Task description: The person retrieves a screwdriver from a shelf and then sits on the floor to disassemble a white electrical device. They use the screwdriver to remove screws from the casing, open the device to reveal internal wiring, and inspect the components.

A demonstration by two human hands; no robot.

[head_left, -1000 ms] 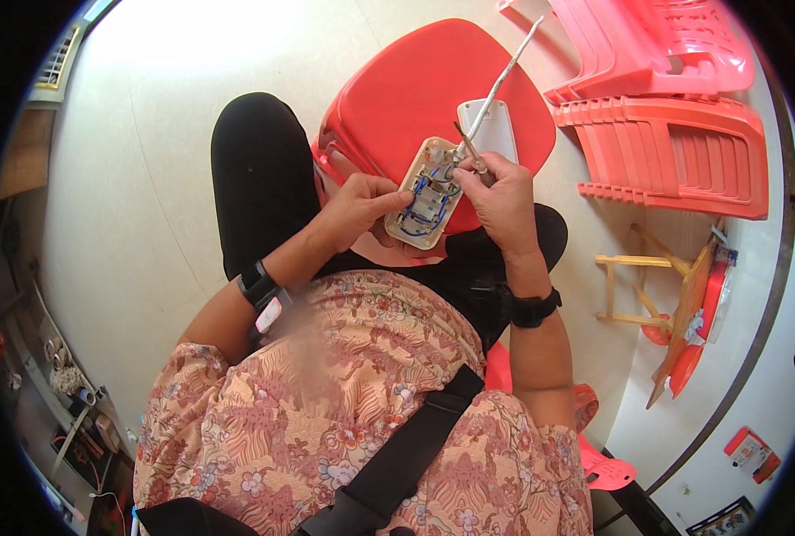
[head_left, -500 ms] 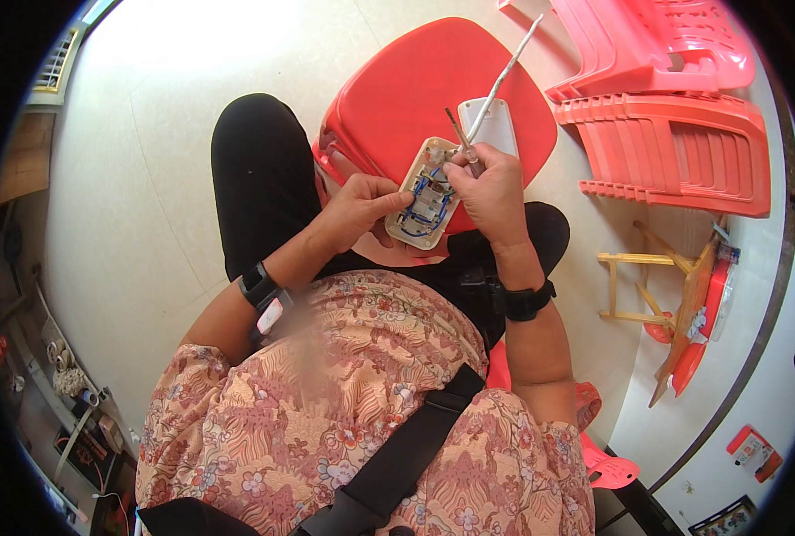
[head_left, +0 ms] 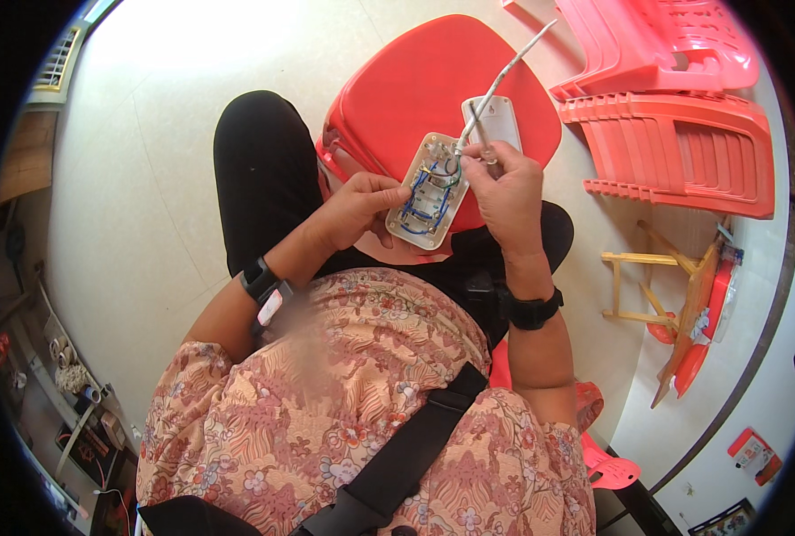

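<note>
An opened white power strip housing (head_left: 427, 234) is tilted over the near edge of a red plastic stool, its blue wires and metal strips exposed. My left hand (head_left: 368, 205) grips its left side, thumb on the rim. My right hand (head_left: 511, 192) is closed around a screwdriver (head_left: 481, 134) with a clear handle, its shaft pointing up and away. The fingertips are by the upper right rim of the housing, close to some thin wires. A white cable (head_left: 507, 71) runs from the housing's top end toward the far right. Behind my right hand lies a white cover (head_left: 502, 116).
The red stool (head_left: 397, 89) stands before me between my knees. Stacked red plastic stools (head_left: 674, 152) and a pink plastic chair (head_left: 656, 45) are at the far right. A small wooden stool (head_left: 683, 295) lies on its side nearer. Cluttered shelves line the left edge.
My right hand has drawn slightly right and back from the housing's middle, and the screwdriver has swung to the right. My left hand keeps its hold on the housing.
</note>
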